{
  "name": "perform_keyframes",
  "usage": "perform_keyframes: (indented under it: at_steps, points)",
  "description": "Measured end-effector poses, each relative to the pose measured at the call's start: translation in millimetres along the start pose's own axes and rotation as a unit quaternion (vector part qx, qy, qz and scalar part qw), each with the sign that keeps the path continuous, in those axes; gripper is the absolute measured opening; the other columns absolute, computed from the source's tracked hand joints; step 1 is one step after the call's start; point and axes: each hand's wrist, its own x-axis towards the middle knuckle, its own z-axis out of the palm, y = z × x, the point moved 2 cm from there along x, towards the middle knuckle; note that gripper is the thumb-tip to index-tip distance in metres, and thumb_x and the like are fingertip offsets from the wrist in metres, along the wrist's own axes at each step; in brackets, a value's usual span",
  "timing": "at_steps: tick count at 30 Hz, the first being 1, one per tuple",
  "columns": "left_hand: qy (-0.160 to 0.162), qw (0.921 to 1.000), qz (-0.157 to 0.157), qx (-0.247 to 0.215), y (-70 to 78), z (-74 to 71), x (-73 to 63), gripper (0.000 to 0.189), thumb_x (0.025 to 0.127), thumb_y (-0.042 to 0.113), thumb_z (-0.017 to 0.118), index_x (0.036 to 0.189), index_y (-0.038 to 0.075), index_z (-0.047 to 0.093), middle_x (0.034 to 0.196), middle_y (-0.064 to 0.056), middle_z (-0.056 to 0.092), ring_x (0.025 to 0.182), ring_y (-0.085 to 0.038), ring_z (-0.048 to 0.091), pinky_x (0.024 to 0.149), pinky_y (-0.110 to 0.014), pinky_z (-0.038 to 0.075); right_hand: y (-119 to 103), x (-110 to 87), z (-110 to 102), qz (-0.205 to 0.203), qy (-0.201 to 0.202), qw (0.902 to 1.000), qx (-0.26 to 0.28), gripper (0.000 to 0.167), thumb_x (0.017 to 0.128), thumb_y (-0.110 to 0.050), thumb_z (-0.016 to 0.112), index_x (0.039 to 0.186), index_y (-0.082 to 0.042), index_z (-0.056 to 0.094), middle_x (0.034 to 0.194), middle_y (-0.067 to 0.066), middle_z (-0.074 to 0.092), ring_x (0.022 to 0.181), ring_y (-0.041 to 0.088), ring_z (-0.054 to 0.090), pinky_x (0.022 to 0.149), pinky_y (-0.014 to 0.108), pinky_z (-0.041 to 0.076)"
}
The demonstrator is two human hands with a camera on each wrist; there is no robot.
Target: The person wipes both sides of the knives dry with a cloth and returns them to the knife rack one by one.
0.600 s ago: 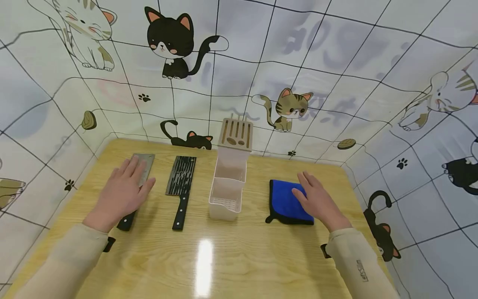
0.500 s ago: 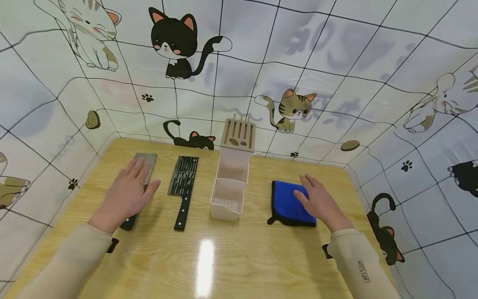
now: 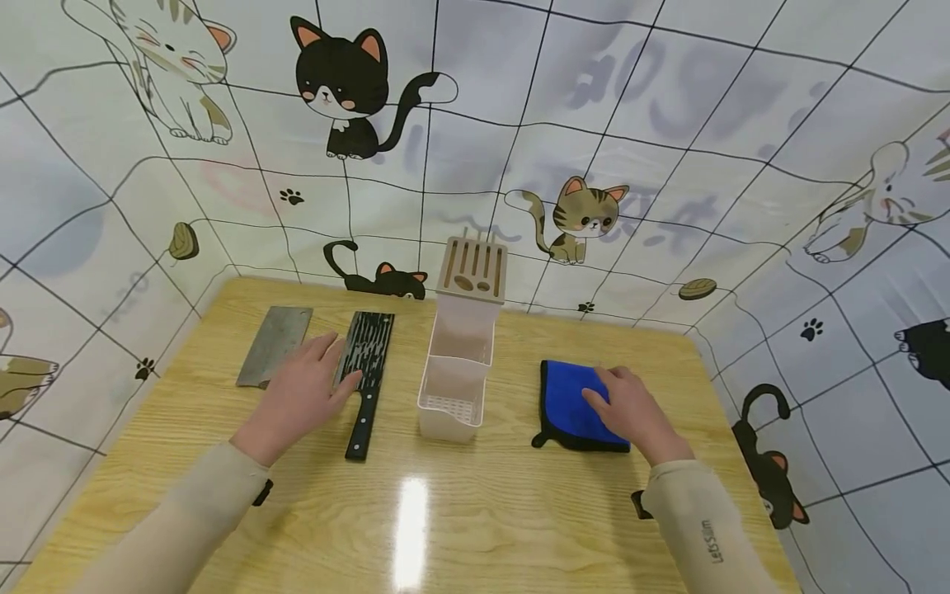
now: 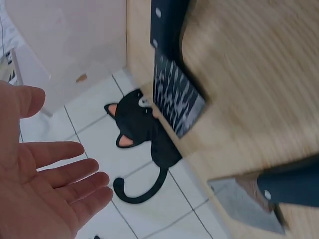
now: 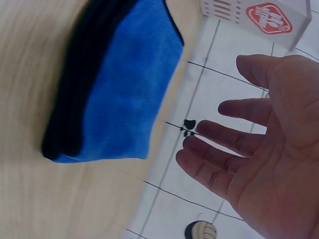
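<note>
My left hand point(image 3: 300, 396) hovers with fingers extended over the gap between two cleavers, holding nothing. To its left lies a grey cleaver point(image 3: 270, 342), its handle mostly hidden by the hand and arm in the head view but visible in the left wrist view. To its right is a cleaver point(image 3: 364, 355) with a black-and-silver streaked blade and a black riveted handle. My right hand point(image 3: 634, 412) is above the right part of a folded blue cloth point(image 3: 567, 404) with black edging; its fingers are loosely bent, apart from the cloth in the right wrist view.
A white plastic knife and utensil holder point(image 3: 453, 396) stands mid-table, with a beige slotted top point(image 3: 473, 268) at its back. The wooden table point(image 3: 482, 511) meets a cat-patterned sheet point(image 3: 475, 148) at the back and sides.
My left hand has moved right, from over the grey cleaver to the streaked one's left edge, uncovering the grey blade. My right hand has come slightly lower over the cloth.
</note>
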Motion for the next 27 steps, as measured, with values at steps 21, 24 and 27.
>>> perform_keyframes:
  at_steps: [21, 24, 27]
  points:
    - [0.018, 0.997, 0.034, 0.068, 22.6, 60.0, -5.5, 0.046, 0.094, 0.026, 0.076, 0.113, -0.014, 0.066, 0.104, -0.03, 0.064, 0.092, -0.042, 0.066, 0.07, -0.046, 0.06, 20, 7.5, 42, 0.02, -0.007, 0.9997, 0.008, 0.059, 0.104, -0.025, 0.061, 0.148, 0.012, 0.045, 0.142, 0.038, 0.046, 0.131, 0.056, 0.046, 0.107, 0.065, 0.04]
    - [0.016, 0.997, 0.031, 0.069, 23.4, 64.6, -5.2, 0.045, 0.094, 0.026, 0.077, 0.111, -0.014, 0.066, 0.101, -0.029, 0.064, 0.087, -0.041, 0.065, 0.064, -0.045, 0.06, 20, 9.6, 47, 0.026, 0.0, 0.9997, 0.004, 0.06, 0.104, -0.025, 0.061, 0.148, 0.012, 0.044, 0.142, 0.037, 0.046, 0.13, 0.055, 0.046, 0.107, 0.064, 0.041]
    - [0.011, 0.9973, 0.025, 0.068, 24.7, 67.8, -4.9, 0.045, 0.093, 0.026, 0.078, 0.111, -0.014, 0.067, 0.1, -0.028, 0.064, 0.085, -0.04, 0.065, 0.061, -0.044, 0.059, 20, 11.0, 50, 0.034, 0.002, 0.9994, 0.002, 0.062, 0.104, -0.026, 0.061, 0.15, 0.011, 0.043, 0.141, 0.036, 0.046, 0.129, 0.054, 0.047, 0.106, 0.063, 0.042]
